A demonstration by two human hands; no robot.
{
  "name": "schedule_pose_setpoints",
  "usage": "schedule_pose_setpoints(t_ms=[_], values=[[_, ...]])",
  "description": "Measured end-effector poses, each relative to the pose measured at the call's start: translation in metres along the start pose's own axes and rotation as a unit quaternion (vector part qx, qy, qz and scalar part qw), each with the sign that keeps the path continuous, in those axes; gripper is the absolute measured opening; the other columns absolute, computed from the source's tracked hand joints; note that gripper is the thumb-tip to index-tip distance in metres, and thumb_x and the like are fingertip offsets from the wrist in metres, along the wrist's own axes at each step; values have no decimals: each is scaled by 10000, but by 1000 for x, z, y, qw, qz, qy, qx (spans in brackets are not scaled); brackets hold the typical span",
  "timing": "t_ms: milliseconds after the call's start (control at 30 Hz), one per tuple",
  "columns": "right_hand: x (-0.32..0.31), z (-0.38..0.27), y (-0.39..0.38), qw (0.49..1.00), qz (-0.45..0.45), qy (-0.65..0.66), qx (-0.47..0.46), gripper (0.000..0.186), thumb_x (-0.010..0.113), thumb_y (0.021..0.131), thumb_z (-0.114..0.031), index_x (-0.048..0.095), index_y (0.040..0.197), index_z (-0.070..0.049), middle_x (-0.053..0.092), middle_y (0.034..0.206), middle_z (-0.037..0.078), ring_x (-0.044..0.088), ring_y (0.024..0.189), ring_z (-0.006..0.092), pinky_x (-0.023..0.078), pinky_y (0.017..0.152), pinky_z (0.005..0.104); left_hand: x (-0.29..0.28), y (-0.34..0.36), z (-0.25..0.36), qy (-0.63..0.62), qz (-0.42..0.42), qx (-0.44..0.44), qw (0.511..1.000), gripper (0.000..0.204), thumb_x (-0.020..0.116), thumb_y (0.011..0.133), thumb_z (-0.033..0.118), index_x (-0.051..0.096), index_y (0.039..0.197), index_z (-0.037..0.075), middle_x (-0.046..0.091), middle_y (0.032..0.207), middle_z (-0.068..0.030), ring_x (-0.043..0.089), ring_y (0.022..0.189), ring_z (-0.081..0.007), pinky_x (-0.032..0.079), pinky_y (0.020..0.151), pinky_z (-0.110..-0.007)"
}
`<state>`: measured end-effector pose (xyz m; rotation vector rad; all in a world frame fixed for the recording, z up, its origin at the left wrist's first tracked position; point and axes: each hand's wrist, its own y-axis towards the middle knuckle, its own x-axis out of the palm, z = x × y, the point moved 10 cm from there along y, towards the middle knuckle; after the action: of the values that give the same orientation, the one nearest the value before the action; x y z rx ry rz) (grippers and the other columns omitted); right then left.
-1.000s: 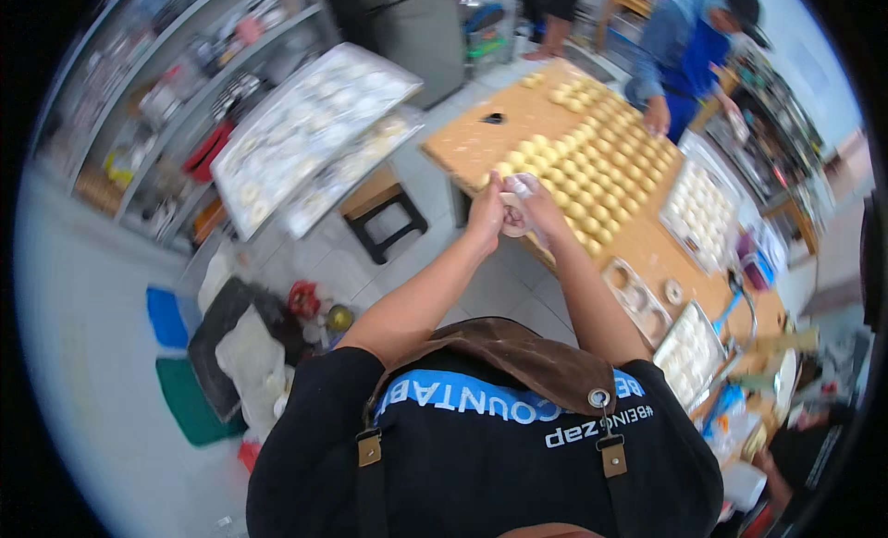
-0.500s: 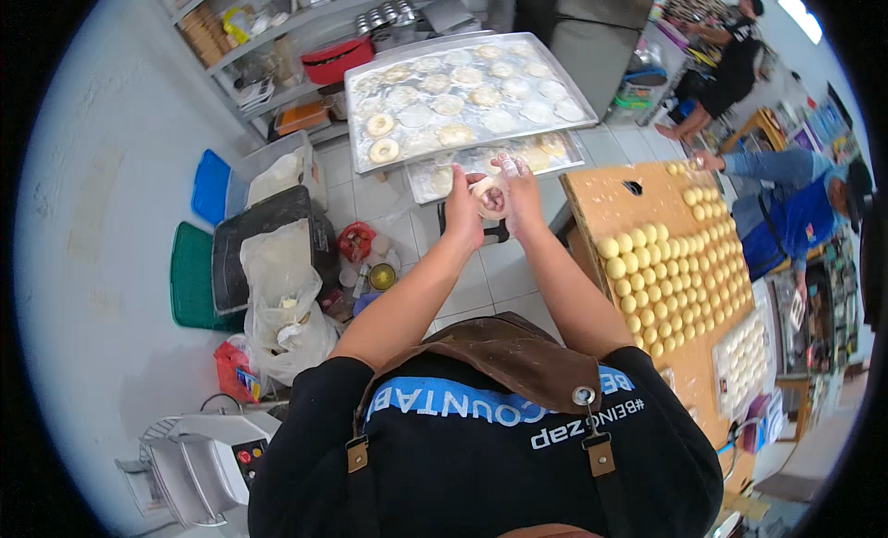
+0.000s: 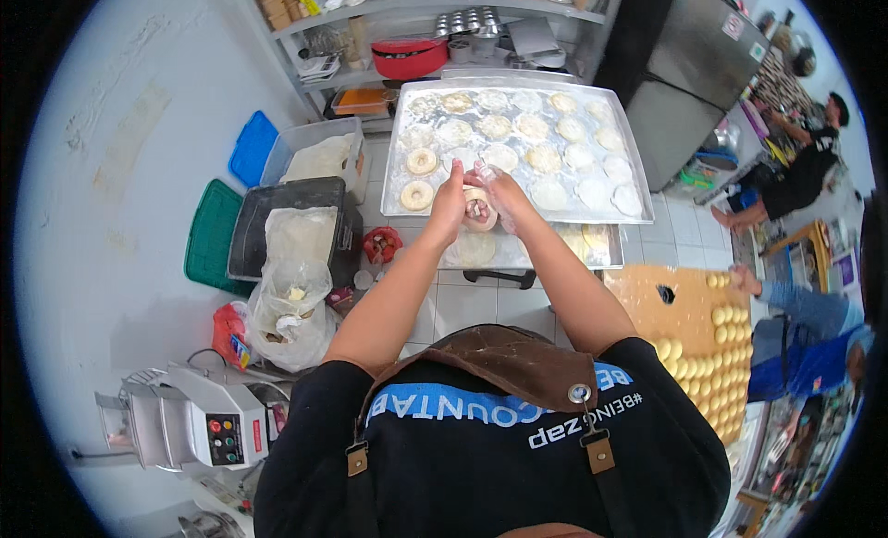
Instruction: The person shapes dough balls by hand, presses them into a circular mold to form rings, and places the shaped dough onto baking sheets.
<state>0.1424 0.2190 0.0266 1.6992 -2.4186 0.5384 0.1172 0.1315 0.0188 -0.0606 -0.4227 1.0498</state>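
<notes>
A pale dough ring (image 3: pixel 480 226) is held between both hands, above the near edge of a floured metal tray (image 3: pixel 398 170). My left hand (image 3: pixel 450 208) grips its left side, thumb pointing up. Around its right side curls my right hand (image 3: pixel 508 200), dusted with flour. Fingertips show through the hole; whose they are is hard to tell. Two shaped dough rings, an upper one (image 3: pixel 422 161) and a lower one (image 3: pixel 416 196), lie at the tray's left. Several pale round patches cover the rest; whether dough or flour marks, I cannot tell.
Below the tray sits a second floured tray (image 3: pixel 606 253). On the right, a wooden table (image 3: pixel 638 284) bears rows of dough balls (image 3: pixel 712 381), with a co-worker's hand (image 3: pixel 745 279) at its edge. Left stand a black bin (image 3: pixel 342 247) and a clear bin (image 3: pixel 356 154). A fridge (image 3: pixel 680 122) stands behind.
I have turned and come nearer the tray, so the wooden table has slid right and down in view. The dough ring, still in both hands, now overlaps the tray's near edge.
</notes>
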Motion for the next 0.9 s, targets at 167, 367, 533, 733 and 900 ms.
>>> schedule_pose_setpoints(t_ms=[167, 367, 533, 733, 900], values=[[6, 9, 42, 992, 48, 115, -30, 373, 485, 935, -414, 500, 1033, -55, 533, 633, 51, 468, 448, 110, 361, 391, 234, -36, 31, 0, -249, 145, 81, 954, 586, 316, 949, 555, 538, 973, 13, 578, 682, -74, 567, 528, -156, 484, 504, -270], [39, 27, 82, 997, -24, -49, 49, 404, 518, 912, -455, 498, 1046, -75, 497, 630, 42, 449, 454, 119, 360, 413, 241, -64, 61, 21, -23, 112, 38, 993, 576, 334, 948, 551, 536, 937, 12, 542, 613, -71, 520, 478, -139, 423, 464, -264], [57, 18, 126, 997, 6, 73, 34, 374, 506, 928, -424, 507, 1036, -66, 551, 717, 49, 514, 540, 121, 402, 428, 253, -88, 95, 37, -113, 113, 34, 987, 624, 302, 929, 607, 549, 923, 34, 595, 804, -81, 584, 685, -148, 485, 661, -301], [76, 36, 180, 993, -38, 9, 109, 354, 515, 932, -335, 475, 1121, -38, 587, 905, 92, 613, 702, 177, 522, 563, 298, -132, 168, 32, 9, 76, -45, 996, 698, 346, 893, 648, 531, 1069, -1, 584, 968, -123, 584, 801, -184, 477, 700, -340], [76, 56, 235, 994, 8, 19, 108, 371, 521, 922, -259, 438, 1197, -24, 572, 1053, 127, 639, 849, 218, 558, 662, 361, -167, 211, 30, -2, 81, -72, 994, 780, 375, 864, 679, 410, 1261, 8, 490, 1201, -168, 524, 1029, -227, 434, 833, -396]])
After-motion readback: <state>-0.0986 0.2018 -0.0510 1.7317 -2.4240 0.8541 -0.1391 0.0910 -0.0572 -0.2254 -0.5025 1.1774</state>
